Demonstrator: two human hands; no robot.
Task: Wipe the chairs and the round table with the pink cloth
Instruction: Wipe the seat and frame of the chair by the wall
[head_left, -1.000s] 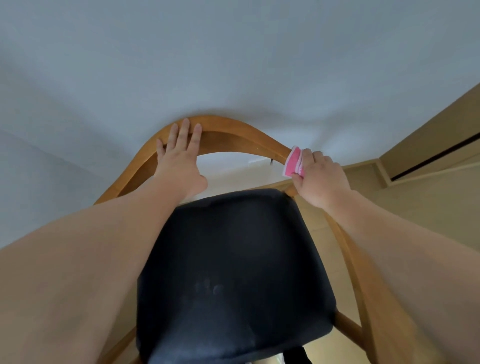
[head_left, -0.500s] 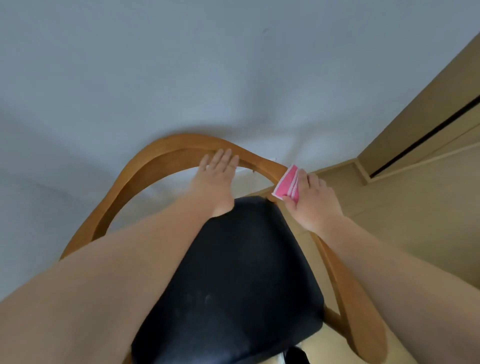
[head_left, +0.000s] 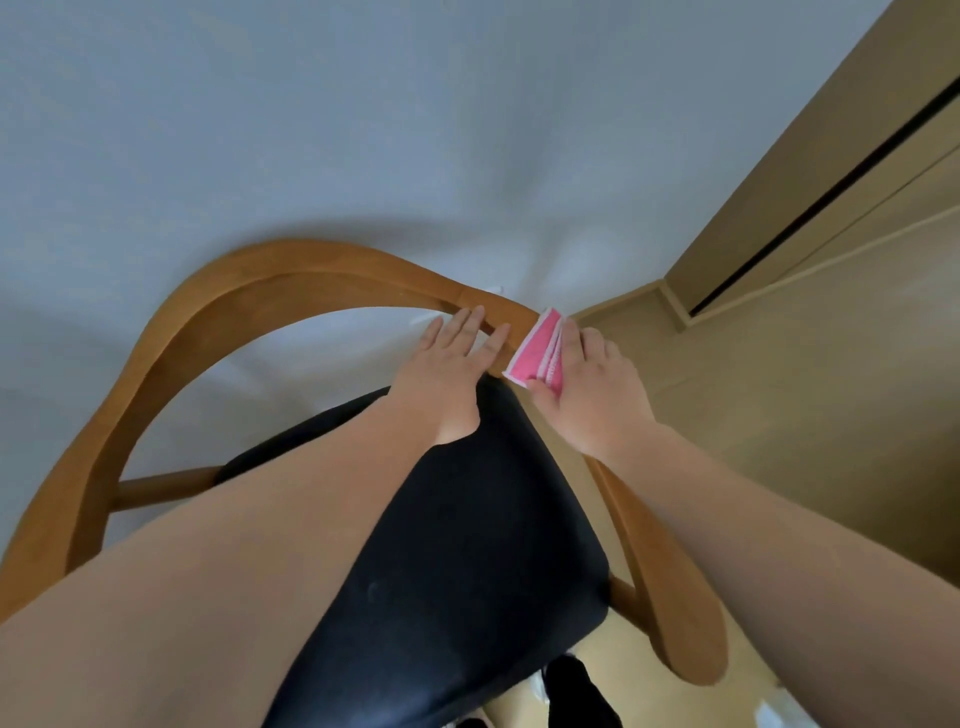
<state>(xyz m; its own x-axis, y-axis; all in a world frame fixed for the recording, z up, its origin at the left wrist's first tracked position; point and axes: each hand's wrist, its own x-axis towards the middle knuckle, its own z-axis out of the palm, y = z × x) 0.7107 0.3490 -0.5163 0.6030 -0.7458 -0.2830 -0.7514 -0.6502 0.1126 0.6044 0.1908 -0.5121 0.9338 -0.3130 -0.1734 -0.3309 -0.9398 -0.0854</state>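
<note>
A wooden chair with a curved backrest rail and a black padded seat stands right in front of me, against a pale wall. My right hand presses the folded pink cloth onto the right end of the rail, where it bends down into the armrest. My left hand lies flat on the rail just left of the cloth, fingers spread, holding nothing. The round table is not in view.
A pale grey wall rises directly behind the chair. A tan wooden door or panel with a dark gap stands at the right, above a light wood floor. The chair's right armrest runs toward me.
My left hand has slid right along the backrest rail, from its top toward the cloth. The right hand with the cloth stays at the rail's right end. The camera has shifted.
</note>
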